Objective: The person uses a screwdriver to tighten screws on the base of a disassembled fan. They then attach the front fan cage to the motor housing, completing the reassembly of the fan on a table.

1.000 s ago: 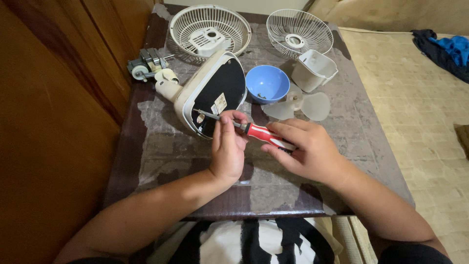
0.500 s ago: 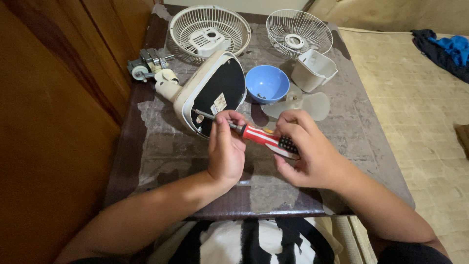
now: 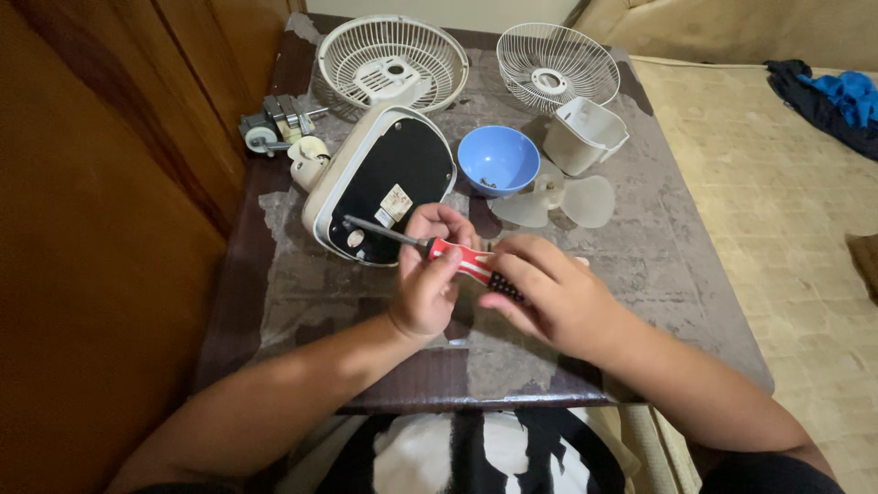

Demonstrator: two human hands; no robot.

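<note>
Worn wooden table (image 3: 302,302) | both hands grip red screwdriver (image 3: 457,259): left hand (image 3: 426,274) near shaft, right hand (image 3: 549,293) on handle | tip on fan base (image 3: 380,183) underside | grilles, blade already off; base unopened

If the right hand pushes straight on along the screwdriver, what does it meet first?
The left hand, gripping the screwdriver just ahead of the right hand. Beyond it, the tip already sits at the fan base.
</note>
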